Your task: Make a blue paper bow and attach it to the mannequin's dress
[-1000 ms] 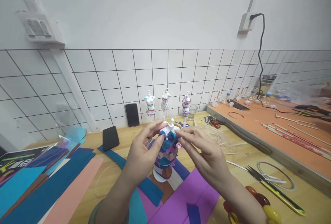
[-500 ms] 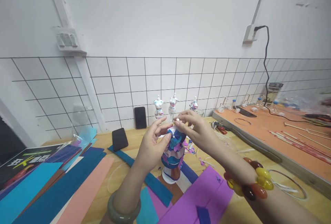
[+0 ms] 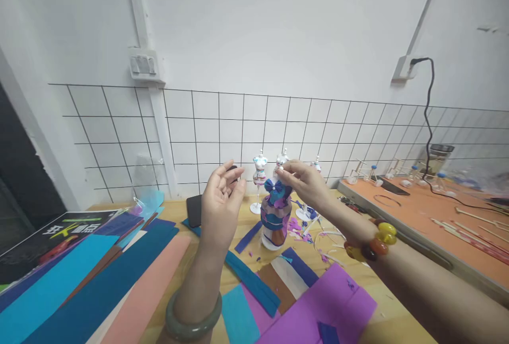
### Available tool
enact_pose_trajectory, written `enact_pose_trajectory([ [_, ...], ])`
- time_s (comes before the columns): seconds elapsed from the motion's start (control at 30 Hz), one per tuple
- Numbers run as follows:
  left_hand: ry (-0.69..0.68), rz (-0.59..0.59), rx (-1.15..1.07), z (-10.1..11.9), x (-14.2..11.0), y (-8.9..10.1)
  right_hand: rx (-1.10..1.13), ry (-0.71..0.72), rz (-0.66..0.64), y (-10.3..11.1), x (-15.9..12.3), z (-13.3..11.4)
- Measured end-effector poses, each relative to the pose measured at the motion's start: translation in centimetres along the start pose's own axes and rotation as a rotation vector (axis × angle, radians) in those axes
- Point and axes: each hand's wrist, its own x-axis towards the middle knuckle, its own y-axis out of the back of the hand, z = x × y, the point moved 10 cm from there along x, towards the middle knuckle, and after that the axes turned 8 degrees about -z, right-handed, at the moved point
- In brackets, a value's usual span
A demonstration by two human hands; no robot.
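A small dress form (image 3: 274, 219) wears a layered crepe-paper dress in blue, purple and brown, with a dark blue bow (image 3: 273, 187) and a pearl-like bead at its chest. My right hand (image 3: 304, 178) pinches the white knob at the top of this form between thumb and fingers. Left of it, my left hand (image 3: 222, 198) is raised with the palm turned inward and the fingers loosely apart, holding nothing. Behind stand other small white dress forms (image 3: 260, 166), partly covered by my right hand. Whether the dressed form's base touches the table I cannot tell.
Coloured paper strips (image 3: 107, 275) spread over the left side. Purple paper (image 3: 326, 304) and a teal strip (image 3: 254, 283) lie in front, with scraps (image 3: 300, 227) near the form. A dark phone (image 3: 194, 211) lies behind my left hand. An orange board (image 3: 429, 201) holds sticks at right.
My left hand has let go of the dressed form and moved away to the left, opening. My right hand keeps its pinch at the top. The camera view has shifted left.
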Motion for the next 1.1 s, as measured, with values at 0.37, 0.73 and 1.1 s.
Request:
enact_pose_trajectory([
  [0.37,0.006,-0.032,-0.004,0.7,0.0,1.3,-0.001,0.002,-0.029,-3.0,1.2,0.6],
  [0.73,-0.062,0.015,0.012,2.1,-0.3,2.3,0.01,-0.04,0.108,-0.3,-1.3,1.0],
  [1.1,-0.361,0.265,0.135,6.1,-2.7,2.3,-0.056,-0.272,-0.348,-3.1,-15.5,6.2],
])
